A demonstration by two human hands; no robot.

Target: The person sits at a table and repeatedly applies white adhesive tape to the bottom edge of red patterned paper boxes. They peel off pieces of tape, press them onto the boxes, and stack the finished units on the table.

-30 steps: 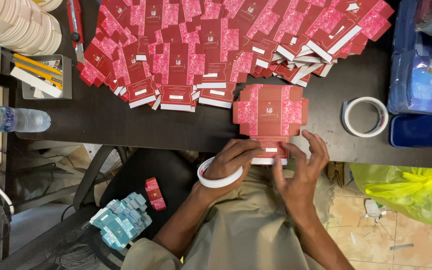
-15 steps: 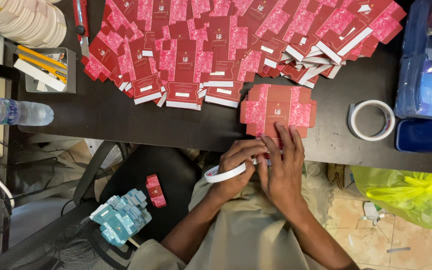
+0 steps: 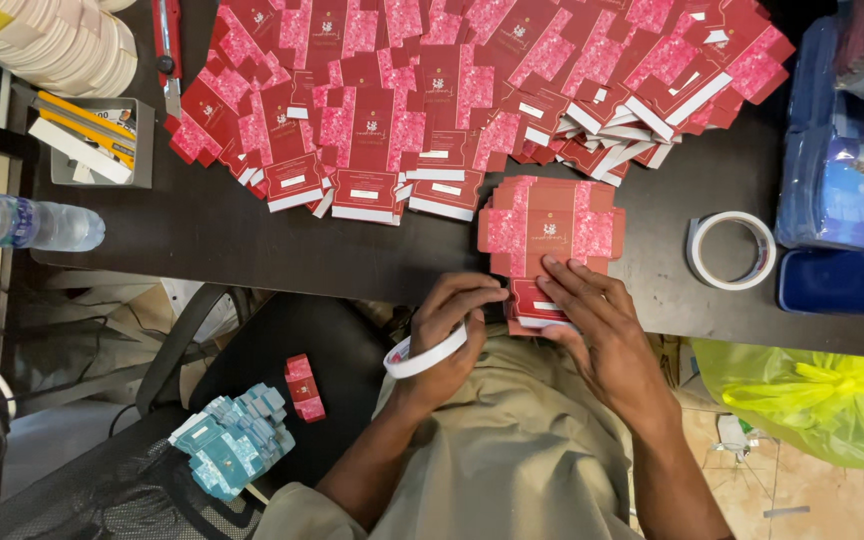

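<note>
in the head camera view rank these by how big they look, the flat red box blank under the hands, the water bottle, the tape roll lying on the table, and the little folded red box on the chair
1. Flat red box blank
2. Water bottle, though the picture's edge cuts it off
3. Tape roll on the table
4. Folded red box, smallest; it sits lower, farther from the camera, so it may look undersized.

I see my left hand (image 3: pixel 449 335) gripping a white tape roll (image 3: pixel 422 357) at the dark tabletop (image 3: pixel 202 235) edge, while my right hand (image 3: pixel 602 325) presses fingers on a flat red carton blank (image 3: pixel 550 230) beside it.
</note>
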